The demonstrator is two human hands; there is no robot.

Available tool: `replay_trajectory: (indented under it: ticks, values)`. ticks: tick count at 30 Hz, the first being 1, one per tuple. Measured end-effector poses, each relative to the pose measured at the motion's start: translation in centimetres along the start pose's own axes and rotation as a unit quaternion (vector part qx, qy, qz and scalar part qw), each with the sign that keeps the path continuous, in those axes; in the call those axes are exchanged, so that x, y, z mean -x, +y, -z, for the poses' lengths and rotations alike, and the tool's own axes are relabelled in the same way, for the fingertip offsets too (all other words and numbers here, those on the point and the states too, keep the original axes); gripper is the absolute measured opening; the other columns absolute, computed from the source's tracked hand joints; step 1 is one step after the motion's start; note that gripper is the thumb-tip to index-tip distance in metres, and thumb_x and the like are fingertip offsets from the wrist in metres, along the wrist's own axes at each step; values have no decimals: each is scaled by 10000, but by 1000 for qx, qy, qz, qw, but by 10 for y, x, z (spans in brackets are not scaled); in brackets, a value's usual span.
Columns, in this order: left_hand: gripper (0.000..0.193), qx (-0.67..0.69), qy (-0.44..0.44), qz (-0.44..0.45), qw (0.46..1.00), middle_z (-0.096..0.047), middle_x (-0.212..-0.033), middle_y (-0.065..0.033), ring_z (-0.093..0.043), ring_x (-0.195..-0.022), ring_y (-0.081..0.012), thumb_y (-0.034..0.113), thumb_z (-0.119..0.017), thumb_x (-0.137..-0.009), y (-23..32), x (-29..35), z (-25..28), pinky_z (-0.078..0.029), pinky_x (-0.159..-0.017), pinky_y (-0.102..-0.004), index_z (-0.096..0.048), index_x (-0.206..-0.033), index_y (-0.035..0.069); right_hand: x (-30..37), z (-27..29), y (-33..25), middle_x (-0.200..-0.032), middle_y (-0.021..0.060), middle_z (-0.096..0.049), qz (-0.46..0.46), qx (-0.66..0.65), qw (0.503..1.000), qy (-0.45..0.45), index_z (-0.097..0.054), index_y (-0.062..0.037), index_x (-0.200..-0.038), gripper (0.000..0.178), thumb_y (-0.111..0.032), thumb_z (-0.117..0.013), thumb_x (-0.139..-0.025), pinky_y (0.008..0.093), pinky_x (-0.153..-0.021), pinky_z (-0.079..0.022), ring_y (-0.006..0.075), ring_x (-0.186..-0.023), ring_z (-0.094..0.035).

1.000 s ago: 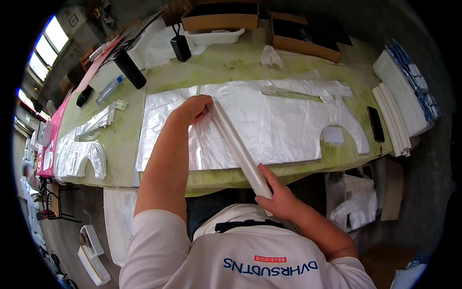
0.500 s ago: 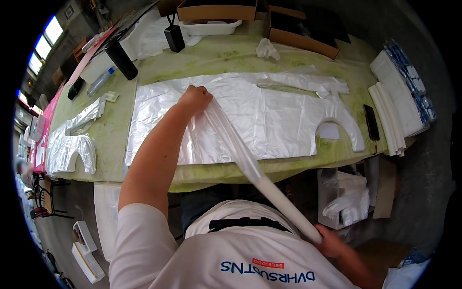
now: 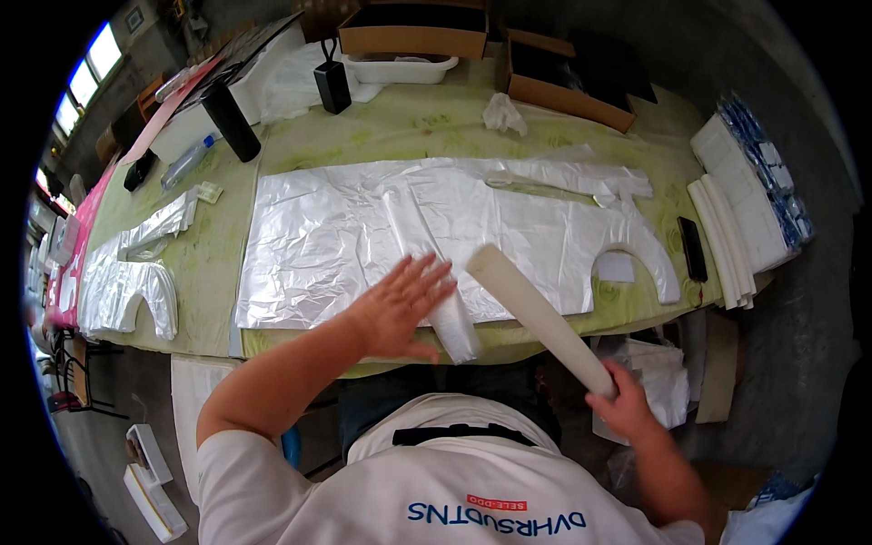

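My right hand grips the lower end of a long off-white tube, which slants up and left with its free end above the table edge. My left hand is open, fingers spread, over a long narrow strip of folded plastic film. That strip lies across a large sheet of thin white plastic and reaches past the table's front edge. The sheet is spread flat, wrinkled and shiny, with a curved cut-out at its right end. Whether my left fingers touch the strip I cannot tell.
A smaller piece of white plastic lies left. Behind stand a black cylinder, a black box with a loop, a plastic bottle and cardboard boxes. A phone, white rolls and stacked packages are at right.
The tube has come out of the film sleeve and swung up in my right hand. My left hand has let go of the film and come nearer, and the film now lies on the sheet.
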State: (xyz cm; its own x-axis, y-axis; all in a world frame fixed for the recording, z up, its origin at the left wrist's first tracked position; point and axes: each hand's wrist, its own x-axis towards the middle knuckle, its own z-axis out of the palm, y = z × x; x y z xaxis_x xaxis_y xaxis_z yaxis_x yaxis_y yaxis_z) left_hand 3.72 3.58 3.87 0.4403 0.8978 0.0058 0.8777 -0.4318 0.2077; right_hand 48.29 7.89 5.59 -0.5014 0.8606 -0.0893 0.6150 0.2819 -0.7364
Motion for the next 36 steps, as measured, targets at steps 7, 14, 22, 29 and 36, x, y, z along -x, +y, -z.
replay_trajectory:
  ticks: [7,14,22,29,36]
  values:
    - [862,-3,-35,-53,998,-261,-1677,-74,-175,-1567,-301,524,-680,-881,2,18,-2,-101,-1290,-480,-346,-1584,155,-152,-4,-55,-1129,140,-628,242,228,943,-18,-626,-76,-1287,526,-224,-780,-806,443,-938,-493,358,-1073,-591]
    - [850,46,45,-23,998,-386,-1606,-68,-284,-1521,-326,360,-760,-792,15,14,-9,-200,-1260,-530,-421,-1545,156,-247,-38,-57,-1134,125,-639,157,293,941,68,-630,-111,-1313,529,-266,-754,-823,451,-964,-482,351,-1089,-580]
    - [694,44,97,-6,994,-438,-1574,-33,-325,-1500,-303,214,-706,-795,19,17,-27,-222,-1259,-520,-536,-1467,183,-159,-93,-79,-1372,105,-536,400,207,891,56,-602,-149,-1374,648,-190,-767,-748,549,-1140,-322,361,-1304,-462]
    - [507,169,200,-52,964,-539,-1425,-95,-524,-1317,-346,315,-630,-938,12,26,-18,-282,-1199,-579,-581,-1427,193,-146,-137,-92,-1352,87,-574,399,89,912,40,-615,-114,-1275,624,-138,-820,-686,499,-1092,-376,349,-1273,-501]
    - [809,221,346,146,900,-680,-1033,-96,-647,-1049,-294,135,-744,-845,15,18,-37,-399,-1084,-487,-346,-1530,-31,-187,-153,-117,-864,118,-713,196,-99,975,-39,-665,-42,-973,186,-167,-703,-840,430,-751,-519,331,-823,-668]
